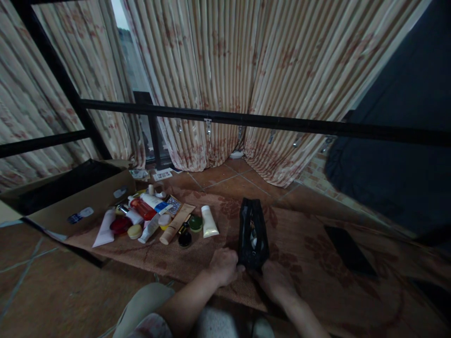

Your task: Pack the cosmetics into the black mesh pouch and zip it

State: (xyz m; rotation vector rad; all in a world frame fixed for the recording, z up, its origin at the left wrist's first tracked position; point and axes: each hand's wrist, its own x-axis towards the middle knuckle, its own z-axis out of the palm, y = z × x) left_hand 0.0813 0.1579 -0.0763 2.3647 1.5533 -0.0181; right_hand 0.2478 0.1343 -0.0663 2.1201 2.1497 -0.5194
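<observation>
A black zip pouch [248, 253] stands on the cloth-covered surface in front of me, its top parted lengthwise. Small light-coloured items [252, 237] show inside, too dim to name. My left hand [224, 265] is closed on the pouch's near left corner, fingers curled. At the near right corner, my right hand [277, 280] is closed on the pouch too; its fingertips are partly in shadow. Left of the pouch lies a white tube with a gold cap [210, 221]. Beside that are a green round jar [195, 223] and a black round container [184, 239].
Further left is a heap of cosmetics, with a beige tube [176, 226], a pink tube [105, 229] and a red bottle [142, 208]. A cardboard box [91, 202] borders the heap. To the right lies a flat black phone-like object [350, 250]. A black metal rail [225, 116] crosses behind.
</observation>
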